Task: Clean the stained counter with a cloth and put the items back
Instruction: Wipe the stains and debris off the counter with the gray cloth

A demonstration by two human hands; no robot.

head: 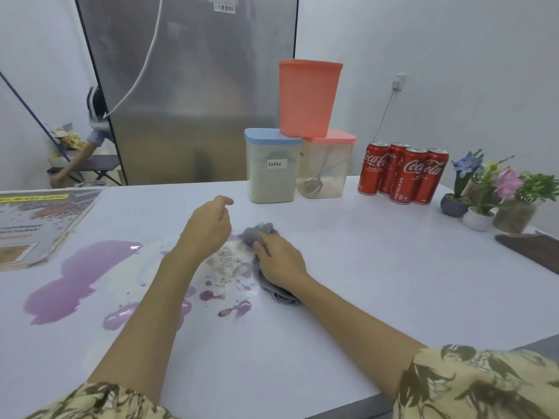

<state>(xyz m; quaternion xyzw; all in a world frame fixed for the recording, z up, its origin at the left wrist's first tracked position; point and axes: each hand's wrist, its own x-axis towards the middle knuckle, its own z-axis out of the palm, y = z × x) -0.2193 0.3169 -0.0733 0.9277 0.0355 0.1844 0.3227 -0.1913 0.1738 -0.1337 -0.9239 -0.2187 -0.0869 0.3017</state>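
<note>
Purple juice (75, 279) lies in big puddles on the white counter (378, 282), mostly to the left, with small drops and a lumpy white mess (225, 266) in the middle. The grey cloth (261, 261) sits right beside that mess, likely so it can soak it up first. The right hand (279, 263) lies on top of the cloth with its fingers bent down over it, pressing it to the counter. The left hand (208, 226) hangs just above the mess, fingers loosely curled, and holds nothing. The tubs (299, 164), the red cans (403, 175) and the little flower pots (484, 204) stand at the back, well away from the wet part, so they seem pushed aside to make room for wiping. Most of the juice is not wiped up yet.
</note>
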